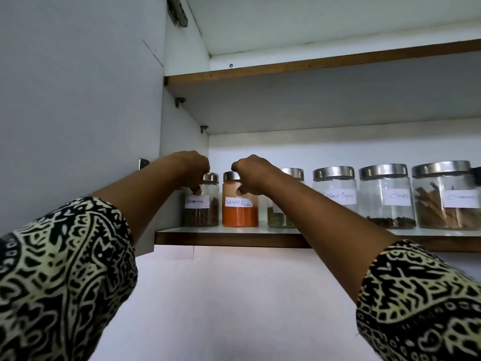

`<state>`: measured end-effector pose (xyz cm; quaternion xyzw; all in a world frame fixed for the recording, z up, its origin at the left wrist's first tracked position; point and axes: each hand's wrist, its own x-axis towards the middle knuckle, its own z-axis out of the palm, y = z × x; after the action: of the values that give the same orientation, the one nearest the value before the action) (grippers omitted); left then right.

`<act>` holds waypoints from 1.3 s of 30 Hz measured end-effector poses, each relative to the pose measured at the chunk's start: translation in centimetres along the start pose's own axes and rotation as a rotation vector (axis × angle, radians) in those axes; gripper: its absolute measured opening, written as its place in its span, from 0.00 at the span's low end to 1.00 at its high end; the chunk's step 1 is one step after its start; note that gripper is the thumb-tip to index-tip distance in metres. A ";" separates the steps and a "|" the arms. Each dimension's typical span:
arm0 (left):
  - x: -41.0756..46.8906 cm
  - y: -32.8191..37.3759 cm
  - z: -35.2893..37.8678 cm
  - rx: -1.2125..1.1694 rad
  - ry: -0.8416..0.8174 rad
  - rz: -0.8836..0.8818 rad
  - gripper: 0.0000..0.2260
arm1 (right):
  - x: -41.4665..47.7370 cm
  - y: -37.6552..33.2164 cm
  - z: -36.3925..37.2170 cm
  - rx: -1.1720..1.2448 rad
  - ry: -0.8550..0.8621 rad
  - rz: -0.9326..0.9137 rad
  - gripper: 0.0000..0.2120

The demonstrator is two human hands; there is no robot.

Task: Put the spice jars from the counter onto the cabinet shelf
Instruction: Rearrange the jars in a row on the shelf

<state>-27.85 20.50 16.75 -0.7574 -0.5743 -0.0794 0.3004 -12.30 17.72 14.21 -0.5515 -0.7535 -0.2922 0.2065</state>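
Observation:
Several glass spice jars with steel lids stand in a row on the lower cabinet shelf [234,237]. At the far left is a brown-spice jar [201,212]; my left hand [191,169] grips its upper part. Beside it stands the red chilli powder jar [240,213], and my right hand [253,175] is closed on its lid and shoulder. Behind my right forearm a jar of green spice [279,217] is partly hidden. Further right are the black pepper jar [335,188], the cloves jar [386,201] and a jar of cinnamon sticks [445,204].
The open cabinet door [78,113] hangs at the left, close to my left arm. An upper shelf [312,65] spans above the jars. Below the lower shelf is a plain white wall [247,295]. A dark object [476,175] shows at the right edge.

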 end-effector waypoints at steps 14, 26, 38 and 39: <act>6.2 0.3 3.3 0.006 0.018 0.023 0.21 | 6.3 0.3 3.3 -0.192 -0.116 0.051 0.22; 9.7 0.7 5.3 0.002 0.041 0.006 0.18 | 8.8 1.8 5.3 -0.233 -0.162 0.086 0.17; 9.4 1.4 5.4 0.035 0.018 -0.023 0.18 | 8.5 1.5 5.2 -0.183 -0.178 0.121 0.17; 9.0 1.7 5.2 0.046 0.006 -0.034 0.19 | 8.2 1.3 4.9 -0.188 -0.185 0.121 0.16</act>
<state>-24.51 30.48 16.13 -0.7403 -0.5877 -0.0738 0.3179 -13.52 27.11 16.01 -0.6376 -0.7039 -0.2962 0.1008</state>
